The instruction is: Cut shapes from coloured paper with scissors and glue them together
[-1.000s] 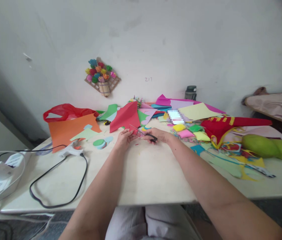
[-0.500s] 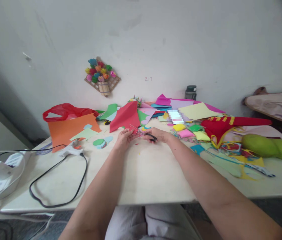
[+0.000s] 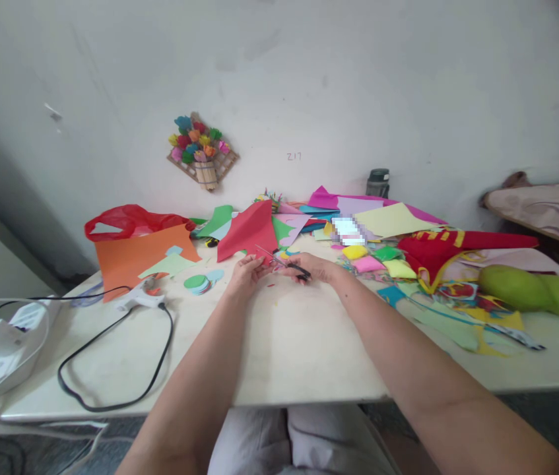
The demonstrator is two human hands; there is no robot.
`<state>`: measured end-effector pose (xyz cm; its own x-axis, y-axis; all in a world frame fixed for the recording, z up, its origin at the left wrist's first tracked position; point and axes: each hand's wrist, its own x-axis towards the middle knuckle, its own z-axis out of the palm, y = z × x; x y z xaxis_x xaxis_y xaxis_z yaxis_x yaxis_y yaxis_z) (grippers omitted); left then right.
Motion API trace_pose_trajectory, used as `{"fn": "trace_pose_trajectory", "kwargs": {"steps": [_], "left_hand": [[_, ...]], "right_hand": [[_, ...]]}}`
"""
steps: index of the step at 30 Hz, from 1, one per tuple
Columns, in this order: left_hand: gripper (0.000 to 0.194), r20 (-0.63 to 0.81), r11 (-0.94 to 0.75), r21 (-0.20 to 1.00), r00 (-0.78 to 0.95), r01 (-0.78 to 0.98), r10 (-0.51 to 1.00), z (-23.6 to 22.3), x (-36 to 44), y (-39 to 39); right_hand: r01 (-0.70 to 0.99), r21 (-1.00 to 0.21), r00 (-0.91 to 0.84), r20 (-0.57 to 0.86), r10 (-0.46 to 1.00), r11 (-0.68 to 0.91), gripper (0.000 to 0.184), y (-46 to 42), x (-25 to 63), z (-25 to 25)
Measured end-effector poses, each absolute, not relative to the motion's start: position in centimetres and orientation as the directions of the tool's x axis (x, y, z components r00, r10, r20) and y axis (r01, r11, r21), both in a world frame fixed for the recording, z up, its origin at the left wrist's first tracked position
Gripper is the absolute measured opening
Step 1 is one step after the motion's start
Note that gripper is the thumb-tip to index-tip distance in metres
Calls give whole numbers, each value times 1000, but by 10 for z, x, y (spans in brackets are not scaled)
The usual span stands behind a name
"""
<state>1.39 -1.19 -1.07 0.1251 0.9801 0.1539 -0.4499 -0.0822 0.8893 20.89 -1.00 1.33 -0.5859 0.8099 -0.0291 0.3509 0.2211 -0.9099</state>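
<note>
Both my hands meet near the far middle of the pale table (image 3: 284,349). My right hand (image 3: 315,267) is closed round the black handles of a pair of scissors (image 3: 284,261), whose blades point left toward my left hand. My left hand (image 3: 248,272) is closed in a pinch on a small piece that I cannot make out, right at the blade tips. A large red paper sheet (image 3: 249,229) lies just behind the hands. Tiny red scraps dot the tabletop by my left hand.
An orange sheet (image 3: 140,254), a red plastic bag (image 3: 128,221) and a white glue gun (image 3: 140,298) with black cable (image 3: 111,356) lie left. Green paper discs (image 3: 198,283) sit near it. Coloured papers, small pads (image 3: 368,258), red cloth (image 3: 447,251) and a green fruit (image 3: 531,290) fill the right.
</note>
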Motion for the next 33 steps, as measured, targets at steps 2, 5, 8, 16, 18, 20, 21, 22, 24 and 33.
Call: {"fn": "trace_pose_trajectory", "kwargs": {"steps": [2, 5, 8, 16, 18, 20, 21, 22, 24, 33], "left_hand": [[14, 153, -80, 889, 128, -451, 980, -11, 14, -12], [14, 155, -78, 882, 131, -464, 979, -11, 14, -11], [13, 154, -75, 878, 131, -472, 979, -10, 14, -12], [11, 146, -70, 874, 123, -481, 982, -10, 14, -12], [10, 145, -69, 871, 120, -486, 982, -9, 14, -13], [10, 146, -69, 868, 120, -491, 982, -8, 15, -13], [9, 147, -69, 866, 121, -494, 982, -8, 15, -13], [9, 147, -68, 864, 120, -498, 982, -8, 15, -14], [9, 145, -65, 861, 119, -505, 982, -8, 15, -13], [9, 145, -63, 858, 122, -511, 982, -9, 14, -13]], "right_hand": [[348, -911, -587, -29, 809, 220, 34, -11, 209, 14], [355, -909, -588, -36, 808, 217, 35, -13, 208, 16], [366, -906, -579, -41, 815, 214, 36, -14, 208, 16], [368, -906, -570, -42, 821, 209, 34, -13, 208, 16], [367, -907, -567, -40, 822, 208, 34, -13, 207, 16], [366, -907, -566, -39, 824, 208, 34, -13, 207, 16], [365, -908, -564, -39, 825, 207, 34, -13, 207, 16], [364, -909, -564, -40, 825, 205, 33, -14, 206, 16], [363, -910, -563, -42, 826, 201, 32, -15, 206, 17], [346, -920, -561, -45, 827, 184, 31, -15, 205, 17]]}}
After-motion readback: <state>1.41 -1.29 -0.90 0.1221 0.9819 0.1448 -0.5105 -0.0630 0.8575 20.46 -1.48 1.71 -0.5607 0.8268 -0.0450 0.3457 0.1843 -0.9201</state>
